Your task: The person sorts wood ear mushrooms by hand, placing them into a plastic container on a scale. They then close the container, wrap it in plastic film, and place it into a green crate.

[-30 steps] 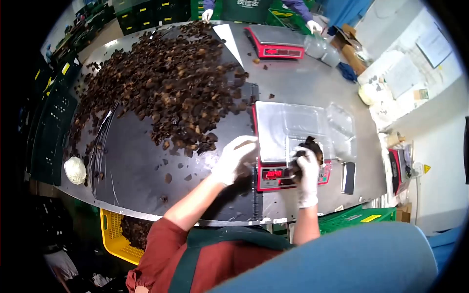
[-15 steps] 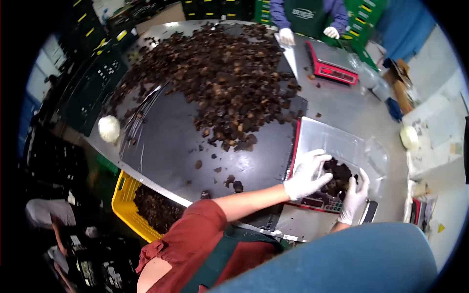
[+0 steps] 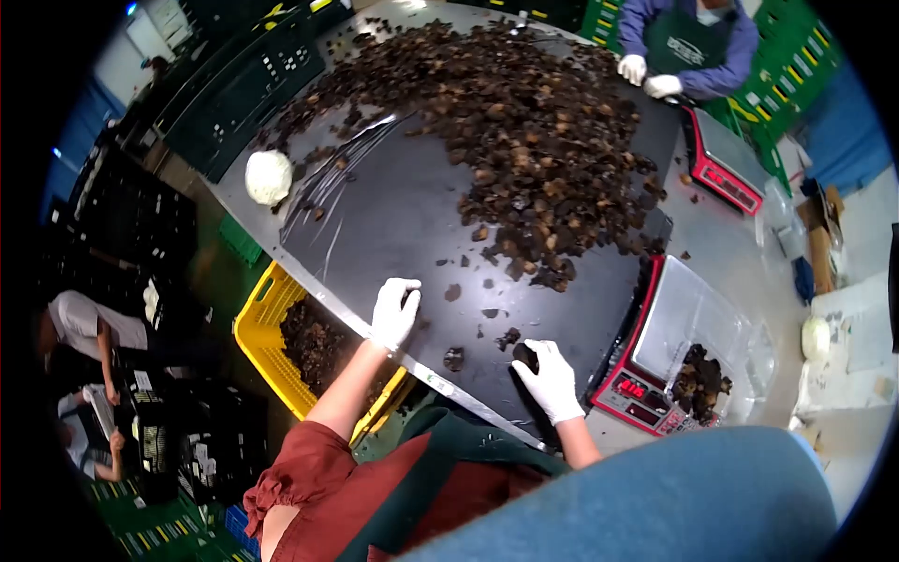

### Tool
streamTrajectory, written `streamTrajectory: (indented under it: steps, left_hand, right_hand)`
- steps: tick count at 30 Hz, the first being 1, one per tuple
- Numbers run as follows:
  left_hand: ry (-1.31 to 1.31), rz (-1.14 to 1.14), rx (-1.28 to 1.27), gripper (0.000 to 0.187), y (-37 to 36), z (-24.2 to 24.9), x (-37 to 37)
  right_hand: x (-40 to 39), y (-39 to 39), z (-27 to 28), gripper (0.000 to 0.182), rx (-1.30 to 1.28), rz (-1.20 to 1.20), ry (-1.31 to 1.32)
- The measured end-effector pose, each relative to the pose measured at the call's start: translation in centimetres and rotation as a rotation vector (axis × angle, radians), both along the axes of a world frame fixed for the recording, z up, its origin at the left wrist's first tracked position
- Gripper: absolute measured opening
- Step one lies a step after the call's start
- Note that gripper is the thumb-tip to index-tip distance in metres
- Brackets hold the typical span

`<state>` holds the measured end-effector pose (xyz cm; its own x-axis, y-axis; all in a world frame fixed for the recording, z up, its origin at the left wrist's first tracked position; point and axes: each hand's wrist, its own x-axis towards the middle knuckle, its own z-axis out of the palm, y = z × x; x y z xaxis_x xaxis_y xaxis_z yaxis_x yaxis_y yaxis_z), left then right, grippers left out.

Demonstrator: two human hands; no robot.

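My left hand (image 3: pixel 394 317), in a white glove, is over the table's near edge beside the yellow crate, its fingers loosely bent and a little apart with nothing visible in them. My right hand (image 3: pixel 551 382), also gloved, pinches a dark, flat mushroom piece (image 3: pixel 525 356) above the black tabletop. Close by lie a small dark clump (image 3: pixel 454 359) and another loose piece (image 3: pixel 508 338). Right of my right hand stands a red scale (image 3: pixel 626 391) with a lit display. Dark mushroom pieces (image 3: pixel 700 384) lie at its near right, by clear plastic.
A wide heap of brown mushroom pieces (image 3: pixel 524 140) covers the far table. The yellow crate (image 3: pixel 265 323) below the edge holds more. A white round bundle (image 3: pixel 269 178) and plastic strips (image 3: pixel 342 173) lie left. Across, a co-worker (image 3: pixel 688 47) stands near a second red scale (image 3: pixel 726 173).
Both hands have left the mushroom pieces at the scale and moved left over the black tabletop. The right hand has taken hold of a dark piece. The view has shifted left.
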<state>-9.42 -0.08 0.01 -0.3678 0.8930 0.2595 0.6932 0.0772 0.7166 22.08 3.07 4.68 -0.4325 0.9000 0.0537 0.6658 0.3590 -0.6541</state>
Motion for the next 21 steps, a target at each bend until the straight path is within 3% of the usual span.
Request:
streamTrajectory:
  steps: [2, 4, 6, 7, 8, 10, 12, 13, 16, 17, 19, 21]
  left_hand:
    - [-0.085, 0.022, 0.003, 0.016, -1.4, 0.3, 0.1]
    - [-0.07, -0.011, -0.003, 0.018, -2.8, 1.5, 1.0]
    - [0.037, -0.244, -0.033, 0.024, -3.9, 4.0, 2.4]
    - [0.111, -0.351, -0.057, 0.031, -4.4, 4.3, 3.2]
    - [0.027, -0.46, -0.109, 0.038, -4.9, 4.0, 4.1]
    - [0.223, -0.525, -0.125, 0.042, -5.9, 2.0, 6.0]
    - [0.224, -0.587, -0.183, 0.042, -6.3, -0.2, 6.7]
    - [0.163, -0.589, -0.255, 0.038, -5.7, 0.0, 7.0]
    - [-0.421, -0.467, -0.309, 0.035, -4.7, 1.0, 8.4]
    - [-0.469, -0.488, -0.159, 0.032, -4.6, 1.7, 9.1]
    - [-0.47, -0.585, -0.104, 0.041, -4.0, 4.7, 10.4]
    - [-0.376, -0.649, -0.076, 0.054, -3.7, 5.6, 11.3]
  right_hand:
    - [-0.8, 0.5, -1.9, 0.027, 0.016, 0.038, -0.138]
    - [-0.5, 1.0, -3.8, 0.02, -0.065, -0.026, 0.141]
    - [-0.6, 1.4, -2.2, 0.02, -0.2, -0.051, 0.28]
    - [0.1, 1.6, -3.9, 0.023, -0.481, -0.12, 0.476]
    - [0.3, 1.7, -4.0, 0.025, -0.705, -0.177, 0.634]
    - [-0.6, 1.4, -3.2, 0.026, -0.891, -0.147, 0.797]
    - [-2.1, 0.3, -2.3, 0.027, -0.944, -0.094, 0.791]
    - [-2.7, -0.1, -2.3, 0.028, -0.976, -0.102, 0.798]
    - [-4.6, -1.8, -2.4, 0.03, -0.969, -0.126, 0.89]
    - [-4.6, -2.1, -2.1, 0.032, -1.103, -0.166, 1.019]
    - [-4.9, -2.5, -1.4, 0.039, -1.264, -0.184, 1.222]
    - [-4.0, -2.4, 0.7, 0.029, -1.191, -0.207, 1.113]
